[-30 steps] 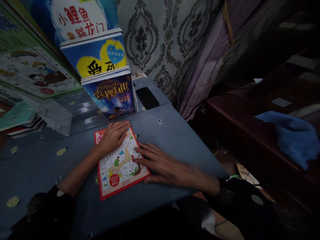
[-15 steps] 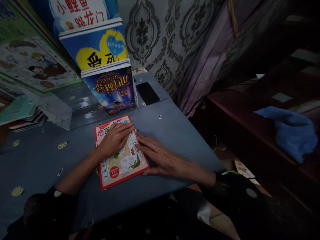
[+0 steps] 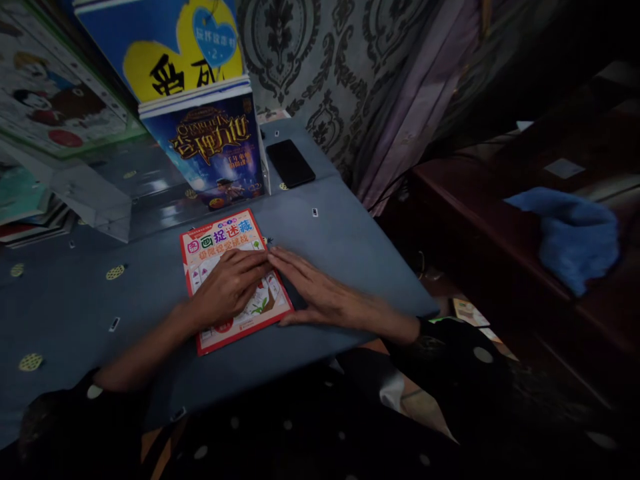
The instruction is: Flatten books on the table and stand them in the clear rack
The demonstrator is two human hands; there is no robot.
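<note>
A thin picture book (image 3: 215,241) with a red border and colourful Chinese lettering lies flat on the blue tablecloth (image 3: 345,247). Across the middle of its cover rests my left hand (image 3: 231,283), fingers stretched out towards the right edge. My right hand (image 3: 317,290) lies at the book's right edge with its fingers extended, thumb near the lower right corner. The fingertips of both hands meet or nearly meet at that edge. Part of the cover picture is hidden under my left hand.
Beyond the book, a clear stand holds several upright books, a dark blue one (image 3: 210,157) in front. A black phone (image 3: 291,163) lies beside it. More books (image 3: 33,213) are stacked at left. On the dark red bench (image 3: 465,200) at right hangs a blue cloth (image 3: 575,233).
My left hand has slid down the cover, uncovering the title. My right hand's fingertips have come up to my left fingertips. The view has tilted slightly downward.
</note>
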